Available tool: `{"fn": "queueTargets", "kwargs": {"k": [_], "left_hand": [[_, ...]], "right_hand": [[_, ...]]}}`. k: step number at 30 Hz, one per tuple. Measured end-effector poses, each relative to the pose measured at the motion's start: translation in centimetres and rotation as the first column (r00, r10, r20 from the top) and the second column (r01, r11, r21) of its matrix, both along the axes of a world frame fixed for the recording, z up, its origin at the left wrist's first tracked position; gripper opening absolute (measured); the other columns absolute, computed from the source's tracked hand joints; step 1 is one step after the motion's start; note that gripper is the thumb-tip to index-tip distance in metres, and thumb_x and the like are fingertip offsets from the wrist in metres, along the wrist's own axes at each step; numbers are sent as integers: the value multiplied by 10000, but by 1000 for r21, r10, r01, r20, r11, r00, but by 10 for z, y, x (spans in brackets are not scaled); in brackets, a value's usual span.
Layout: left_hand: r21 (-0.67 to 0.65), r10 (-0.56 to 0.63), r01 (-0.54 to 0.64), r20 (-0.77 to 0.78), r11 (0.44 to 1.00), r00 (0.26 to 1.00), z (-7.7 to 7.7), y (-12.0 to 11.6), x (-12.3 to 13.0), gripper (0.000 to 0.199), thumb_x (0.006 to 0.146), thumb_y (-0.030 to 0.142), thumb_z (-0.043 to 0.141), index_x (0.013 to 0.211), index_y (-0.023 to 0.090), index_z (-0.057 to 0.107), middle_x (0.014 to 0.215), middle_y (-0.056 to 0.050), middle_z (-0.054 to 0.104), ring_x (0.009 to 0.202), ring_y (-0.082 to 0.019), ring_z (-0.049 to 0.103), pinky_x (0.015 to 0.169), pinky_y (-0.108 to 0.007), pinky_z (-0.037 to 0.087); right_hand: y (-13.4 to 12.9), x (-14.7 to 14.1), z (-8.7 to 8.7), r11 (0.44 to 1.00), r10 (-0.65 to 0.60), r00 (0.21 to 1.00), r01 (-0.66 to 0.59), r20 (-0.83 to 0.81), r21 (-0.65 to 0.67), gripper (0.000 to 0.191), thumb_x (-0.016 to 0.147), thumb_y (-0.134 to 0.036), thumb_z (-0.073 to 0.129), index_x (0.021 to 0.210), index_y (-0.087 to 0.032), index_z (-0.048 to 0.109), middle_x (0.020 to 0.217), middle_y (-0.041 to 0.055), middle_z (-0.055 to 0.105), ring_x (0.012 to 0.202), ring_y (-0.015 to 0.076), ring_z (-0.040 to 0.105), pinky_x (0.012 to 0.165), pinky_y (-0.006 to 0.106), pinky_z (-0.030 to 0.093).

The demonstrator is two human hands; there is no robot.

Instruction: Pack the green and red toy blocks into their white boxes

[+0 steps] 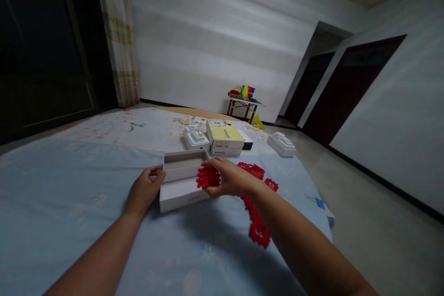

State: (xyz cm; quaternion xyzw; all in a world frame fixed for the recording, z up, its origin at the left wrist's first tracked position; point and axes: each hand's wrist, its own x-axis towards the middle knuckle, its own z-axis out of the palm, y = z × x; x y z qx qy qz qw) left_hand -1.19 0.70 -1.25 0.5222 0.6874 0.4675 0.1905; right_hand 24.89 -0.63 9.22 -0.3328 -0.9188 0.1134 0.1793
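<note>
Holding red toothed pieces [208, 177] between thumb and fingers: right hand [225, 176], over the right end of a white box part [183, 190]. Piece count unclear; fingers mask part of them, and contact with the box below cannot be told. Left hand [146, 188] at the left end of an open white tray [177, 175], directly behind that part; fingers bent, tips hard to make out, so pinching or merely resting cannot be told. Tray's right corner hidden by right hand.

Further red pieces [259, 233] toward the tabletop's right edge, a run of them partly covered by right forearm. Toward the far edge: white ridged object [196, 138], yellow-and-white box [225, 134], its lettering mostly illegible, and a black-and-white box [247, 141] partly behind it. Second ridged object [281, 144] near the far right edge. Tabletop [83, 185] cloth-covered; near edge out of frame. Beyond, small side table [242, 100], its load too small to identify.
</note>
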Motion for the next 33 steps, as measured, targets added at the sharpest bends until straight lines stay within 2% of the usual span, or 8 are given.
{"fn": "queueTargets", "kwargs": {"k": [4, 7, 11, 16, 20, 27, 30, 33], "left_hand": [[37, 4, -4, 6, 999, 1000, -1, -1, 0, 447, 683, 513, 489, 937, 162, 601, 923, -106, 687, 760, -216, 652, 696, -303, 496], [61, -18, 17, 5, 998, 1000, -3, -2, 0, 370, 674, 505, 501, 813, 176, 598, 813, -85, 686, 746, -212, 643, 699, -296, 490], [78, -45, 45, 0, 996, 999, -3, -4, 1, 299, 688, 482, 501, 725, 198, 586, 725, -51, 677, 707, -203, 629, 672, -293, 478], [82, -56, 57, -15, 995, 998, -2, -6, 3, 266, 705, 461, 498, 710, 209, 584, 708, -36, 676, 702, -197, 625, 659, -280, 468], [78, -64, 67, -37, 995, 997, -1, -7, 4, 265, 712, 459, 492, 695, 212, 587, 699, -31, 674, 701, -199, 625, 656, -278, 462], [64, -54, 57, -57, 996, 997, 3, -9, 5, 296, 700, 482, 479, 692, 207, 590, 698, -38, 675, 679, -196, 623, 636, -272, 461], [47, -54, 57, -64, 997, 996, 5, -8, 4, 305, 683, 492, 489, 704, 208, 599, 712, -37, 682, 690, -200, 626, 636, -272, 464], [20, -44, 46, -76, 999, 996, 4, -5, 2, 308, 665, 494, 505, 722, 209, 608, 727, -38, 684, 702, -208, 625, 644, -278, 463]], "right_hand": [[27, -63, -6, 995, 91, 982, -85, 167, -43, 675, 618, -359, 722, 1225, -159, 506, 1146, 115, 582, 1031, 248, 553, 851, 321, 443], [41, -92, -13, 988, 143, 920, -109, 364, -113, 612, 589, -376, 739, 1127, -135, 574, 1033, 108, 644, 898, 242, 607, 718, 281, 463], [50, -107, -16, 967, 216, 847, -117, 485, -227, 467, 607, -354, 727, 1004, -130, 629, 918, 80, 685, 762, 208, 627, 588, 241, 436], [51, -114, -18, 927, 280, 842, -112, 461, -359, 464, 576, -245, 757, 1018, -176, 637, 894, 14, 702, 726, 157, 631, 574, 195, 427], [51, -109, -18, 919, 304, 864, -155, 402, -363, 509, 603, -238, 758, 1089, -210, 612, 973, 4, 694, 820, 169, 631, 641, 199, 438], [43, -77, -19, 910, 224, 946, -117, 235, -398, 299, 789, -260, 617, 1072, -166, 631, 1008, 50, 695, 891, 184, 640, 784, 269, 479], [38, -55, -20, 899, 142, 990, -122, 16, -420, 318, 831, -227, 562, 1137, -150, 603, 1119, 85, 661, 988, 178, 625, 875, 283, 471], [37, -16, -17, 912, -22, 974, -73, -226, -404, 322, 843, -229, 544, 1151, -145, 590, 1148, 91, 645, 1022, 161, 614, 884, 281, 482]]}}
